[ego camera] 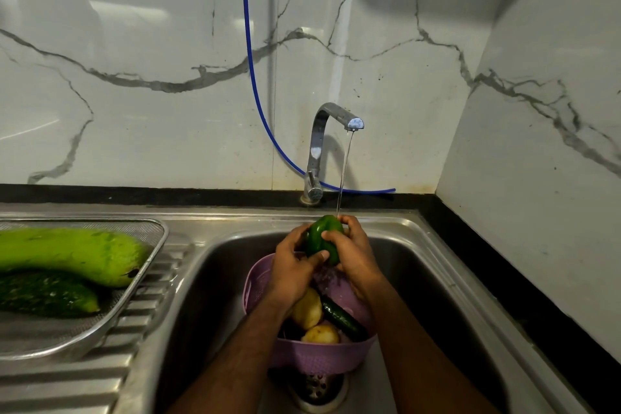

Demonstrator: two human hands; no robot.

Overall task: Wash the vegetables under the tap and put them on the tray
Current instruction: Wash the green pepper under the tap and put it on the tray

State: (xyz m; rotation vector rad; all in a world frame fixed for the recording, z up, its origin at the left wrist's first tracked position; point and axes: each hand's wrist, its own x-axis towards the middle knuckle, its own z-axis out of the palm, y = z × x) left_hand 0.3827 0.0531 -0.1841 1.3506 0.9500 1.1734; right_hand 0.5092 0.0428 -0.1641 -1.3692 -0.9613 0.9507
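Gripping from both sides, the green pepper [323, 238] is held under the tap [331, 131] stream by the left hand [291, 265] and right hand [353, 250], fingers curled round it.

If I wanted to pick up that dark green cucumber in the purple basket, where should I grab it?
Probably by its middle, reaching down from above. The cucumber lies slanted against the purple basket wall, with potatoes beside it. Its top side is bare, and it looks thin enough for fingers to wrap around.
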